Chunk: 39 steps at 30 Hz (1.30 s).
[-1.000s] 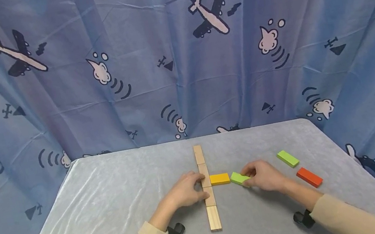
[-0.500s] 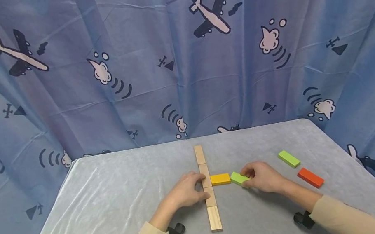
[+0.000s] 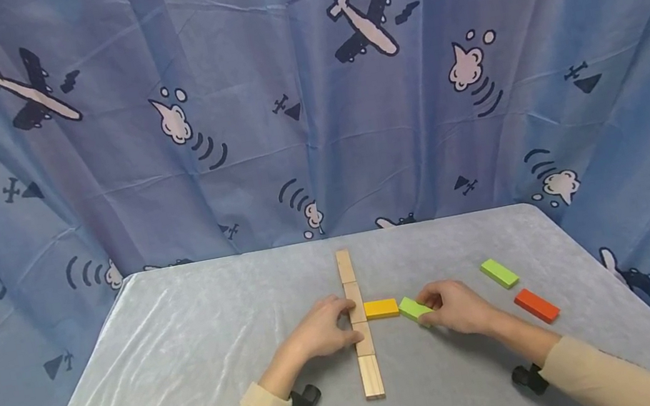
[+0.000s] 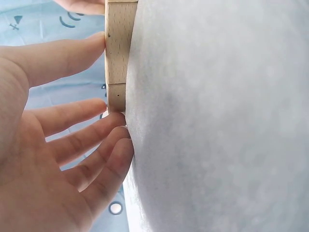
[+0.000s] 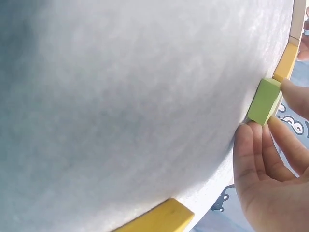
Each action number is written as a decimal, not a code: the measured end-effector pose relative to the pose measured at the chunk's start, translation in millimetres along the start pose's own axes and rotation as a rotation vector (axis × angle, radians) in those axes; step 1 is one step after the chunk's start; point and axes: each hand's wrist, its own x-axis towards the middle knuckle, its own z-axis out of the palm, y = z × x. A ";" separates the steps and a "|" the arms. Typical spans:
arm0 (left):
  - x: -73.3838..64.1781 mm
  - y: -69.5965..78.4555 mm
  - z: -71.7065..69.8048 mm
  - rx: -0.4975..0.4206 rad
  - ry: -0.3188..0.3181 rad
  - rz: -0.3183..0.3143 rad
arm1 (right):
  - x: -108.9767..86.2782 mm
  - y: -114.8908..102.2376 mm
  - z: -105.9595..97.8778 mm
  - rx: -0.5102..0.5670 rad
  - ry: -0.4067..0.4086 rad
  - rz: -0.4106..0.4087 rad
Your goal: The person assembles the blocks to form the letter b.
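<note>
Plain wooden blocks (image 3: 371,376) lie end to end in a straight row, with a yellow block (image 3: 381,308) square against the row's right side. The fingertips and thumb of my left hand (image 3: 323,330) rest on the middle wooden blocks; in the left wrist view its fingers (image 4: 72,58) are extended, touching the row's upper face. At the yellow block's right end lies a green block (image 3: 413,310), slanted, its near corner right at that end. My right hand (image 3: 457,309) pinches this green block (image 5: 264,101) between thumb and fingers.
A second green block (image 3: 499,273) and a red block (image 3: 537,306) lie to the right on the grey cloth-covered table (image 3: 190,328). Another yellow block (image 5: 161,217) shows low in the right wrist view. A blue patterned curtain (image 3: 254,99) hangs behind the table.
</note>
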 end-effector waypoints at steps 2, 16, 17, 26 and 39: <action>-0.1 0.2 -0.1 0.002 -0.003 0.000 | -1.7 0.4 -1.1 -0.001 -0.003 -0.004; 0.3 0.3 -1.4 -0.003 -0.003 -0.002 | -27.9 -1.9 -27.3 -0.008 -0.038 -0.097; 0.2 0.4 -1.5 -0.005 -0.004 -0.001 | -30.5 -2.6 -29.6 -0.011 -0.040 -0.094; -0.5 1.0 -1.7 -0.008 -0.003 0.003 | -51.5 -1.1 -48.8 -0.016 -0.030 -0.116; -0.9 2.0 -1.6 -0.015 -0.008 -0.005 | -65.9 22.7 -67.0 -0.018 0.002 -0.072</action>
